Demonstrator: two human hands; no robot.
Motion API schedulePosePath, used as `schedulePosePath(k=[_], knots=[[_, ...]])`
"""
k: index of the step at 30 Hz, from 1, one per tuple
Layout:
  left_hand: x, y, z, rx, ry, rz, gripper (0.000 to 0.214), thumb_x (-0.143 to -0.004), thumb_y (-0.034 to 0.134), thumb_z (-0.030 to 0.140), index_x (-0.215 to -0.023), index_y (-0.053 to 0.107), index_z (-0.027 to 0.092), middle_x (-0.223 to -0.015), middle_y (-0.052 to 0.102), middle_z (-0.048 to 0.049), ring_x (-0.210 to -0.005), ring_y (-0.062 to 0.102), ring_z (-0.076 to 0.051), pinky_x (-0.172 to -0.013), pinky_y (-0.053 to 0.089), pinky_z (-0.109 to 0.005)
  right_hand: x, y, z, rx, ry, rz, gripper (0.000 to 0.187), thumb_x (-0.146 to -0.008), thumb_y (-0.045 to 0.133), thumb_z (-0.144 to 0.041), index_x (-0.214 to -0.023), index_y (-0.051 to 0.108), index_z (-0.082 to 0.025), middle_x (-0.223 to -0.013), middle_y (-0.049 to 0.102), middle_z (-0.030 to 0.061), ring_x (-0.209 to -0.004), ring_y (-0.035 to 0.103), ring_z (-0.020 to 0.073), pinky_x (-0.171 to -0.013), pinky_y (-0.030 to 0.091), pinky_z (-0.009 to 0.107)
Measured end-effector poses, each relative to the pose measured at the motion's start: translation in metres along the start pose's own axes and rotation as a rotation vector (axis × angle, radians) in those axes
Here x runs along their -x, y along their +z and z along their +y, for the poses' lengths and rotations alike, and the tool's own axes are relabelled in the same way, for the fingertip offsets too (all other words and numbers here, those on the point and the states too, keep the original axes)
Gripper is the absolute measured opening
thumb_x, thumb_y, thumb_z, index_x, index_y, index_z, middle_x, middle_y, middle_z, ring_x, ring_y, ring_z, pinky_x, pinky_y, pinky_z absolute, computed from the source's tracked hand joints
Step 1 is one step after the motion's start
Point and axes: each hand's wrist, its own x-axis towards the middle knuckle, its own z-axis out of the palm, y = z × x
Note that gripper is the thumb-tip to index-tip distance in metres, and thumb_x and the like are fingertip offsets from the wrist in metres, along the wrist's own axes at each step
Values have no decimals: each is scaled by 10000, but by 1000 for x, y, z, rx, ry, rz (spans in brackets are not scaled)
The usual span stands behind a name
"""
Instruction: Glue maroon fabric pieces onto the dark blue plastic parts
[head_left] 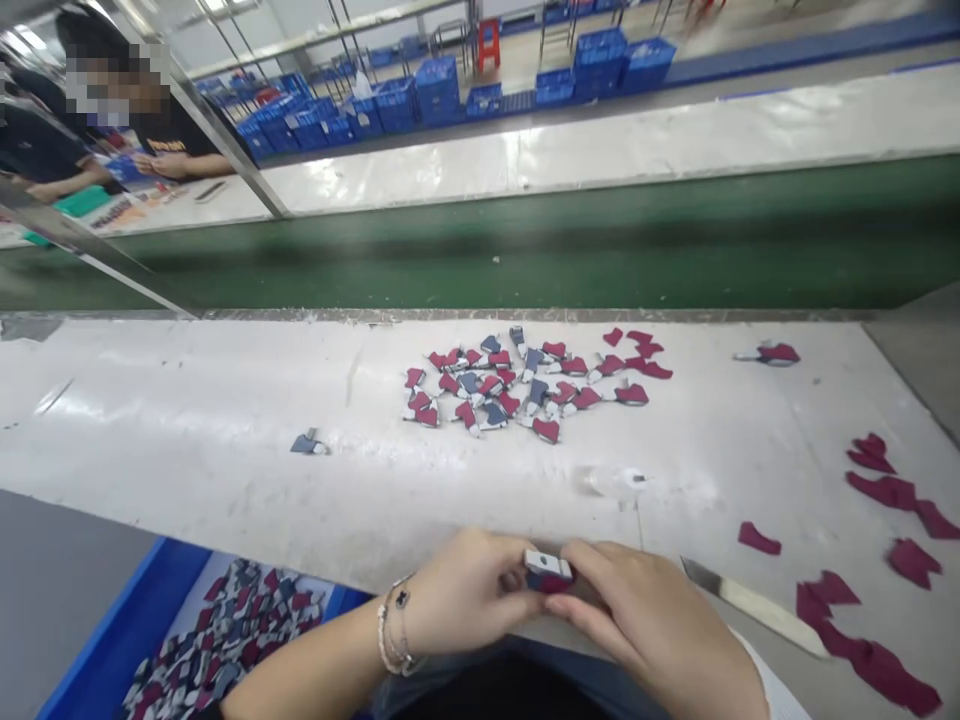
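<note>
Close to the near edge of the table, my left hand (480, 590) and my right hand (645, 610) pinch one small part (549, 570) between them. Its upper face is pale grey with a dark hole, and dark red and blue-grey show below; its exact kind is unclear. Ahead of my hands lies a loose cluster of similar parts (489, 385) in dark red, blue-grey and white. A knife-like tool with a pale handle (772, 610) rests beside my right hand. Dark red cut pieces (885, 490) are scattered on the right.
A blue bin (112, 640) full of similar parts stands below the table at left. A small clear bottle (619, 482) lies beyond my hands. Single parts lie at left (309, 442) and far right (776, 353). Co-workers (180, 130) sit across, behind a metal post (225, 140).
</note>
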Motion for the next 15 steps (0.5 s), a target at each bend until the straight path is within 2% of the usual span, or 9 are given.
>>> schedulePosePath(k=[3, 5, 7, 9, 10, 11, 13, 14, 15], knots=[[-28, -36, 6, -133, -74, 243, 366, -900, 599, 530, -969, 671, 178, -803, 746, -44, -724, 696, -197, -671, 536, -302, 16, -7, 28, -82, 210, -47, 420, -921, 507, -601, -851, 565, -191, -694, 590, 8, -636, 586, 159, -574, 386, 246], [-44, -58, 12, -292, -84, 378, 444, -914, 552, 572, -1109, 652, 186, -957, 770, -78, -861, 727, -230, -753, 571, -338, 18, -12, 52, -105, 365, 47, 516, -879, 496, -709, -941, 562, -200, -751, 605, 18, -641, 595, 166, -571, 447, 261], [-49, -80, 13, -405, -122, 459, 487, -913, 542, 574, -1229, 618, 212, -1125, 748, -95, -1013, 712, -267, -848, 574, -381, 8, -15, 70, -101, 430, 212, 653, -813, 535, -777, -1168, 546, -229, -1003, 652, 59, -758, 638, 198, -619, 524, 304], [-36, -101, 4, -466, -192, 556, 418, -932, 528, 483, -1248, 614, 223, -1237, 702, -103, -1138, 660, -296, -980, 528, -442, -9, -16, 79, -130, 357, 294, 756, -784, 587, -772, -1342, 485, -272, -1304, 575, 87, -1006, 643, 247, -768, 581, 367], [-23, -113, -6, -493, -238, 613, 361, -940, 510, 399, -1230, 623, 217, -1289, 672, -111, -1203, 620, -309, -1054, 479, -479, -18, -16, 80, -157, 297, 290, 737, -799, 593, -751, -1354, 495, -277, -1380, 531, 86, -1124, 609, 267, -863, 579, 400], [-7, -125, -18, -518, -291, 665, 334, -920, 507, 308, -1210, 633, 198, -1334, 639, -130, -1270, 568, -334, -1117, 414, -527, -26, -16, 80, -184, 250, 273, 687, -825, 579, -730, -1330, 529, -267, -1397, 521, 88, -1196, 576, 282, -934, 564, 432], [28, -148, -46, -550, -415, 748, 430, -810, 541, 174, -1232, 623, 148, -1496, 475, -199, -1433, 357, -444, -1153, 273, -681, -35, -16, 77, -229, 221, 228, 597, -870, 536, -700, -1250, 586, -242, -1359, 556, 99, -1232, 563, 298, -991, 544, 478], [45, -159, -61, -545, -458, 754, 491, -752, 556, 137, -1238, 625, 152, -1541, 421, -194, -1472, 278, -462, -1156, 241, -705, -36, -16, 76, -239, 224, 214, 565, -883, 520, -691, -1221, 591, -244, -1336, 573, 97, -1219, 575, 299, -982, 551, 484], [60, -168, -75, -527, -479, 738, 537, -713, 557, 112, -1243, 626, 162, -1542, 430, -177, -1477, 288, -438, -1175, 254, -670, -35, -18, 74, -248, 225, 204, 534, -891, 512, -679, -1213, 578, -258, -1314, 586, 88, -1200, 593, 295, -957, 569, 473]])
